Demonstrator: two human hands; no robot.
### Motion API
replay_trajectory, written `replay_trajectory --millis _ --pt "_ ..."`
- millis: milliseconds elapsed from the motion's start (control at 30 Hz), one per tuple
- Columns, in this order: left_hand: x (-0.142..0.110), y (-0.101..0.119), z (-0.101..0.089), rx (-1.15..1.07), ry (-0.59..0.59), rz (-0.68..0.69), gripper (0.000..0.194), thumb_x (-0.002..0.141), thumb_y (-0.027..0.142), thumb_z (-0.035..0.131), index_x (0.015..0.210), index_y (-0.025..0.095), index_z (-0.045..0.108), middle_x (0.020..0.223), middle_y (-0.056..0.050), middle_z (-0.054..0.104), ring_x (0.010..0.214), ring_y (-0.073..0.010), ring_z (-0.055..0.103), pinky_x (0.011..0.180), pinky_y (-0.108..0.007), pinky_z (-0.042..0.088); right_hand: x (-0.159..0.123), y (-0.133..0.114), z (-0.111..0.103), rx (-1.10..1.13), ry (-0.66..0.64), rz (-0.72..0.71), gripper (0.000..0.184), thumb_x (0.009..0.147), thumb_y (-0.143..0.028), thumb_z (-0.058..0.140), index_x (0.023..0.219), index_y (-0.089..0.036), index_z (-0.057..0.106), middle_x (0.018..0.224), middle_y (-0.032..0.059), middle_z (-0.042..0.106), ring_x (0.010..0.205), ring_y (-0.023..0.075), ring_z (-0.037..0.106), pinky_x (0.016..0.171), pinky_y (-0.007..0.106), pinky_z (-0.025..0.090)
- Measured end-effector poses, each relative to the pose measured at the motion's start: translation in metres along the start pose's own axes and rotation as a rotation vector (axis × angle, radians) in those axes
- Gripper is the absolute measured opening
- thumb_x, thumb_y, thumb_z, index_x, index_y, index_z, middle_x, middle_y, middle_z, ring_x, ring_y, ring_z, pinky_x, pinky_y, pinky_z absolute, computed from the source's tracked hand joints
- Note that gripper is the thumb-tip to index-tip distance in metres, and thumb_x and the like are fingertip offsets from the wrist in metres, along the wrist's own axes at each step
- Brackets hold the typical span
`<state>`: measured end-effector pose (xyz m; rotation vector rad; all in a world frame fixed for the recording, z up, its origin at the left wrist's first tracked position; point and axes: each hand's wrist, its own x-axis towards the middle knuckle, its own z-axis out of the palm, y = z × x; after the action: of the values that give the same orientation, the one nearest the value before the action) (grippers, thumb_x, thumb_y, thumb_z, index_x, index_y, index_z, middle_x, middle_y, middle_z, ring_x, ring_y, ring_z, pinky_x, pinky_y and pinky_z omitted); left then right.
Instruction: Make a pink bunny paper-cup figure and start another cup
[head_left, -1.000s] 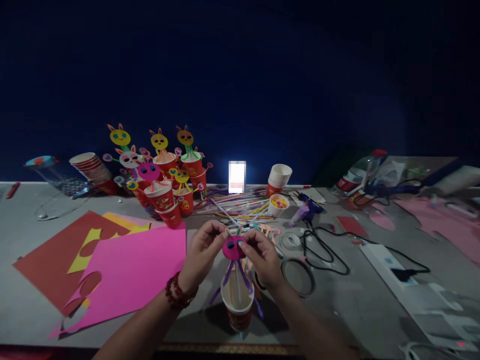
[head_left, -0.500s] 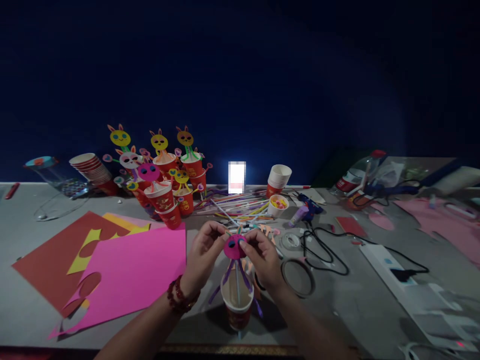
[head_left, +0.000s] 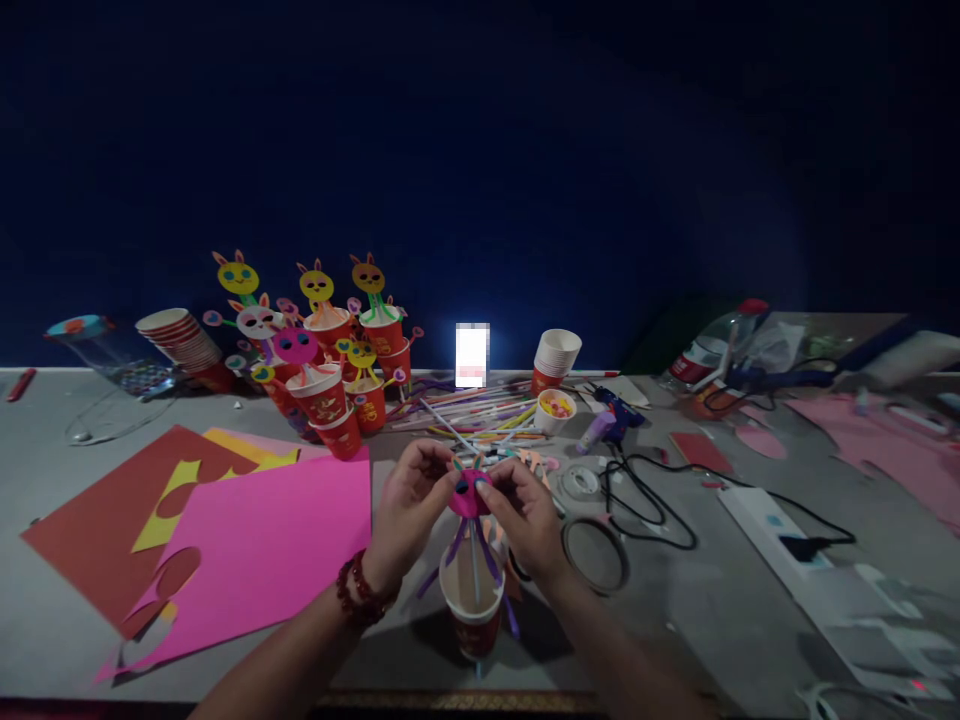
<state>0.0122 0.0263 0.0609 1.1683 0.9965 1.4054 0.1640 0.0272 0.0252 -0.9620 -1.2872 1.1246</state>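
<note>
Between my hands is a round pink paper face [head_left: 471, 497] with dark eyes and small ears. My left hand [head_left: 415, 510] pinches its left edge, and a beaded bracelet circles that wrist. My right hand [head_left: 527, 510] grips the opposite edge, thumb over the right eye. Below the face, purple pipe cleaners [head_left: 455, 547] spread out over a red paper cup [head_left: 475, 635] with a pale inside. A thin straw [head_left: 475, 570] runs down from the face into the cup, and its tip shows under the base.
Several finished cup figures [head_left: 322, 395] stand at the back left. Pink paper [head_left: 285, 540] lies left, pipe cleaners [head_left: 480, 405] behind. A glue gun [head_left: 619, 415], tape roll [head_left: 595, 555], black cable [head_left: 652, 500] and power strip [head_left: 787, 570] are right. A lit phone [head_left: 472, 355] stands at the back.
My left hand's thumb has shifted slightly onto the face, near its left eye. The hold by both hands stays the same, and the cup is almost unmoved.
</note>
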Motion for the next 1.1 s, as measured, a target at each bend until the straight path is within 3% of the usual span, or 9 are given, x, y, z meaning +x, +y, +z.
replay_trajectory --millis 367,833,1100 --pt "-0.002 -0.004 0.001 0.019 -0.014 0.019 0.021 0.082 0.028 0.071 0.096 0.019 0.058 0.087 -0.001 0.060 0.080 -0.0141 0.058 0.073 -0.025 0.048 0.001 -0.005 -0.003 0.082 -0.072 -0.028 0.016 0.087 -0.035 0.064 0.091 -0.021 0.062 0.083 0.0012 0.058 0.073 0.0150 0.053 0.065 0.026 0.046" --pt "-0.008 -0.009 0.011 0.082 -0.077 0.107 0.015 0.087 0.026 0.065 0.097 0.019 0.056 0.088 -0.002 0.059 0.082 -0.0151 0.059 0.076 -0.027 0.048 0.003 -0.012 0.000 0.096 -0.024 -0.100 0.010 0.083 -0.028 0.065 0.077 -0.022 0.059 0.078 -0.0004 0.054 0.074 0.0158 0.053 0.068 0.025 0.044" --pt "-0.009 0.003 0.015 -0.035 -0.079 0.057 0.019 0.084 0.028 0.070 0.095 0.019 0.057 0.085 -0.001 0.058 0.080 -0.0141 0.056 0.073 -0.025 0.047 0.002 -0.018 0.000 0.076 -0.014 -0.106 0.009 0.082 -0.027 0.063 0.077 -0.021 0.060 0.076 0.0001 0.055 0.070 0.0159 0.052 0.065 0.026 0.044"
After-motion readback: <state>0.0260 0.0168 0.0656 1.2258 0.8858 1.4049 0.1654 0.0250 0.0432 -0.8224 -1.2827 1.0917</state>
